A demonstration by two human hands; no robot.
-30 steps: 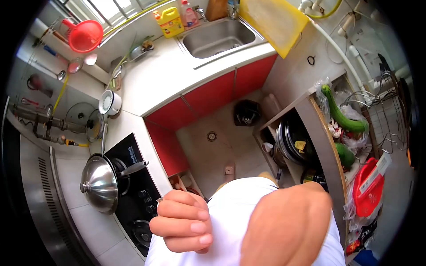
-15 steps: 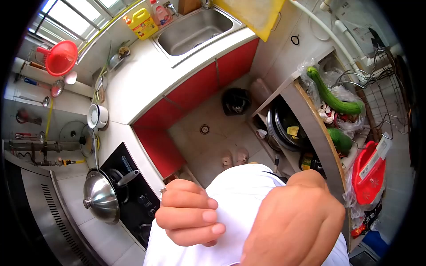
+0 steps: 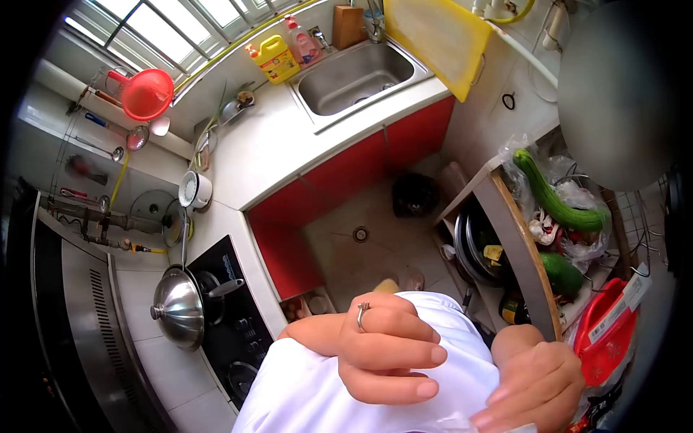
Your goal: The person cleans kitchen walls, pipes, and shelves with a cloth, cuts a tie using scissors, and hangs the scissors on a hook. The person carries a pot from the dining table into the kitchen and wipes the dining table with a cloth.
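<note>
My left hand [image 3: 390,350], with a ring on one finger, is in front of the white clothing [image 3: 289,386] on my body. Its fingers are curled, and the palm side is hidden. To its right, my right hand [image 3: 538,382] points down and inward with bent fingers. Its fingertips are by a pale, thin, see-through material [image 3: 462,424] at the bottom edge. Whether they grip it is hard to make out. The two hands are apart.
At left, a lidded wok [image 3: 179,307] sits on the black stove [image 3: 249,317]. Ahead is a steel sink [image 3: 354,79] in a white counter [image 3: 253,155]. The shelf at right bears a long green gourd [image 3: 556,195] and a red plastic item [image 3: 603,339]. A blurred grey shape [image 3: 613,94] covers the upper right.
The view has shifted, so the room sits further right and lower. My left hand has moved right and turned, showing the ring. My right hand has moved right and down. The grey blur has appeared.
</note>
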